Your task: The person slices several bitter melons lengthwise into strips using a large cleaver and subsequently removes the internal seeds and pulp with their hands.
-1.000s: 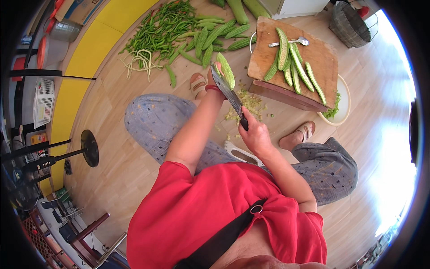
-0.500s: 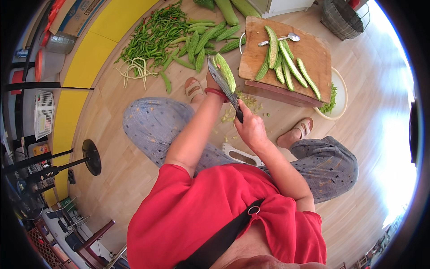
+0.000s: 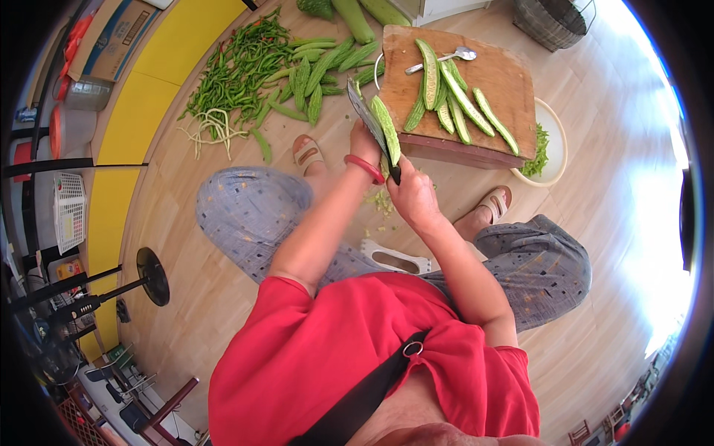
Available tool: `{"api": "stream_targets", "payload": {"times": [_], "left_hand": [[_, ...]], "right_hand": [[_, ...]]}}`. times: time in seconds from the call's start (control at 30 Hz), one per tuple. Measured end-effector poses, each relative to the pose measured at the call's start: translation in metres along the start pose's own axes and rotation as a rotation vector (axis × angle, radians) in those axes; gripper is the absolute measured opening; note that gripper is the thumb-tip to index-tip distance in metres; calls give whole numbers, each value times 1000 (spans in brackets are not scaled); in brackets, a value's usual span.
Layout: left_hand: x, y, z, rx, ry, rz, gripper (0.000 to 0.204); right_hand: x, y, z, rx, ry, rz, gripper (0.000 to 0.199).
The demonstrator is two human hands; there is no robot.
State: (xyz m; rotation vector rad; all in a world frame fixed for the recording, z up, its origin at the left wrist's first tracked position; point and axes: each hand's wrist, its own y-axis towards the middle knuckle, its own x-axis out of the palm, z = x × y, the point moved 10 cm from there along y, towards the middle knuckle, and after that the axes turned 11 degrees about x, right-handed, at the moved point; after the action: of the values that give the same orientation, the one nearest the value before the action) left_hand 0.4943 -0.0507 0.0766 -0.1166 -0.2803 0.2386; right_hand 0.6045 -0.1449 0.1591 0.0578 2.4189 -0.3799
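My right hand (image 3: 414,195) grips the black handle of a kitchen knife (image 3: 363,110), its dark blade pointing up and to the left. Right beside the blade is a pale green bitter melon piece (image 3: 386,128), its bumpy skin showing. My left hand (image 3: 363,143), below a red bangle, is wrapped round the melon from behind the knife; most of its fingers are hidden by the blade. Just beyond, several halved bitter melons (image 3: 468,105) and a metal spoon (image 3: 455,58) lie on a wooden chopping board (image 3: 513,65).
On the floor at far left lie a heap of green chillies (image 3: 236,70), pale long beans (image 3: 210,132) and whole bitter melons (image 3: 318,74). A round basin (image 3: 556,156) with green shreds stands right of the board. Scraps (image 3: 381,202) litter the floor by my feet. A basket (image 3: 552,26) is farther back.
The melon piece has shifted along the blade toward the knife's handle, and my two hands are closer together. The whole view has moved slightly.
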Motion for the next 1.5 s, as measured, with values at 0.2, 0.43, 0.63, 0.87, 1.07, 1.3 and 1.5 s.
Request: {"api": "stream_targets", "payload": {"times": [0.2, 0.43, 0.63, 0.87, 1.07, 1.3, 1.5], "left_hand": [[16, -8, -8, -243, -236, -14, 22], [35, -19, -4, -157, -55, -266, 21], [50, -26, 7, -206, -142, -335, 22], [60, -25, 15, -406, -103, -438, 37], [42, 5, -37, -497, -231, -342, 31], [48, -2, -50, -463, -272, -290, 31], [50, 1, -50, -449, -379, -261, 32]], "right_hand": [[-4, 6, 7, -4, -39, 40, 41], [-21, 24, 15, -33, -37, 72, 29], [-37, 28, 11, -3, -22, 140, 27], [-56, 72, 39, -58, 23, 146, 19], [-58, 88, 26, -57, 14, 68, 25], [-88, 82, 17, -67, 9, 100, 38], [-154, 108, 59, 91, -283, 322, 46]]}}
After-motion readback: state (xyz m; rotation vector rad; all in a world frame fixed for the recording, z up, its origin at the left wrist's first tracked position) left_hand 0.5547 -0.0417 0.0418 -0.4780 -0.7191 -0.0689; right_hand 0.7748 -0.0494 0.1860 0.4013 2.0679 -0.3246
